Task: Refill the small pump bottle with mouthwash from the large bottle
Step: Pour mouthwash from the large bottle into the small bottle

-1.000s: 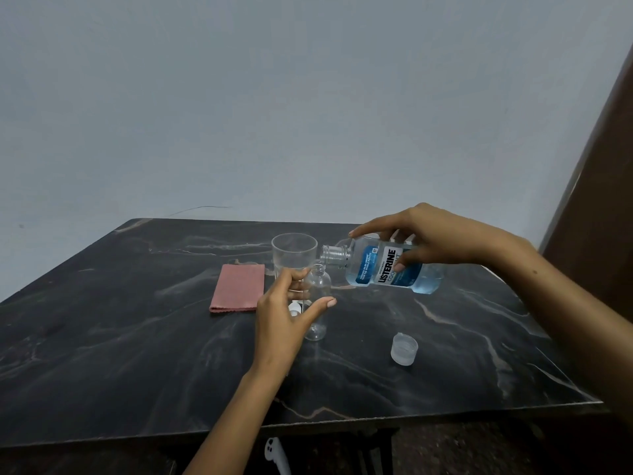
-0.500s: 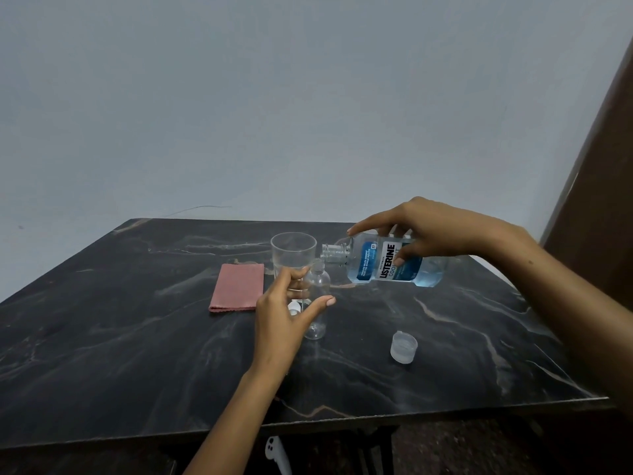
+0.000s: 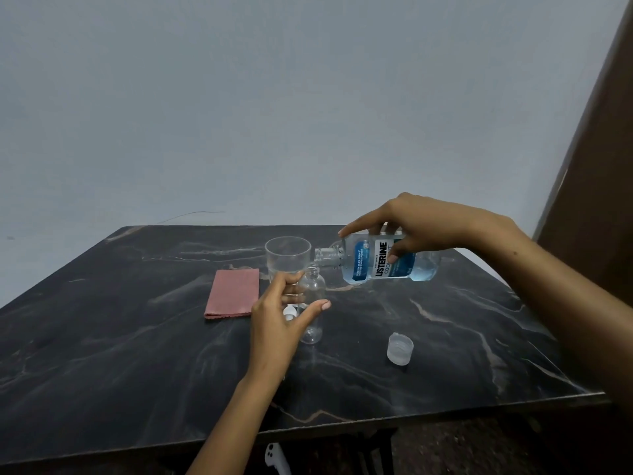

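I see a dark marbled counter (image 3: pixel 445 337) carrying everything, and I place the rest against the clear drinking glass (image 3: pixel 287 258) near its far middle.

Just right of the glass, held off the counter, is the large clear mouthwash bottle with the blue label (image 3: pixel 383 262), tipped almost flat, its open threaded neck pointing at the glass. My right hand (image 3: pixel 421 224) is clamped over its body from above, thumb on the label. Only a low pool of blue liquid shows, so I judge it light, but the liquid will shift as it tilts; the smooth plastic walls look slippery and likely flex, so the wide labelled middle is the place to hold.

Left of the glass lies a folded pink cloth (image 3: pixel 233 293).

In front of the glass stands the small clear pump bottle (image 3: pixel 313 303), upright, uncapped and seemingly empty. My left hand (image 3: pixel 277 320) is wrapped round its side, thumb in front. It should be very light and easy to tip, so it needs steadying low on its body.

Nearer me and right of the glass, a translucent cap (image 3: pixel 400 348) sits open side up. I cannot see any stream yet.
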### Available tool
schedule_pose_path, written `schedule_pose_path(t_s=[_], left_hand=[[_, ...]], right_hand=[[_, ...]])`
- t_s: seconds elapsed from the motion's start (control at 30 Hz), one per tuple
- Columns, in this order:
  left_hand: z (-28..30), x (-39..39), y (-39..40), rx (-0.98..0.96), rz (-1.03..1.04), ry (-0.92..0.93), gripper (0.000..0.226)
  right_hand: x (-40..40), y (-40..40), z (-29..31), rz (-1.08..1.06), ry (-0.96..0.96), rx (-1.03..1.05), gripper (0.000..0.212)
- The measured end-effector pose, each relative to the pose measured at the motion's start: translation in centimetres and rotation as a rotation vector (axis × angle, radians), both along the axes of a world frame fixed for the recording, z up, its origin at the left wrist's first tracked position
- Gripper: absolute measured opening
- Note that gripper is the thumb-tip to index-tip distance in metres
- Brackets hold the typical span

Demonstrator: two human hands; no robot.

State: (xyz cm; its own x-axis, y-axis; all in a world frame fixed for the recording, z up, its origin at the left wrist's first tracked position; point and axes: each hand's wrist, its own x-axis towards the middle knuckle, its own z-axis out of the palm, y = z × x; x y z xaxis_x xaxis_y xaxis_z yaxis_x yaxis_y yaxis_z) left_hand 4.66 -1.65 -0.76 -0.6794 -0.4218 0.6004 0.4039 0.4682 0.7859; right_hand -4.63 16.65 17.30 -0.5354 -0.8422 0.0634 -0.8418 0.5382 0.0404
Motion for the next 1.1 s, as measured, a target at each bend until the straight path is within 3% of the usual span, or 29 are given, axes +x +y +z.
schedule_pose_path(t_s=[1.1], left_hand=[[-0.3,-0.33,0.57,0.012,-0.041,0.006,0.044]], right_hand=[[0.22,-0.09,0.71,-0.02,0.038,0.055,0.081]])
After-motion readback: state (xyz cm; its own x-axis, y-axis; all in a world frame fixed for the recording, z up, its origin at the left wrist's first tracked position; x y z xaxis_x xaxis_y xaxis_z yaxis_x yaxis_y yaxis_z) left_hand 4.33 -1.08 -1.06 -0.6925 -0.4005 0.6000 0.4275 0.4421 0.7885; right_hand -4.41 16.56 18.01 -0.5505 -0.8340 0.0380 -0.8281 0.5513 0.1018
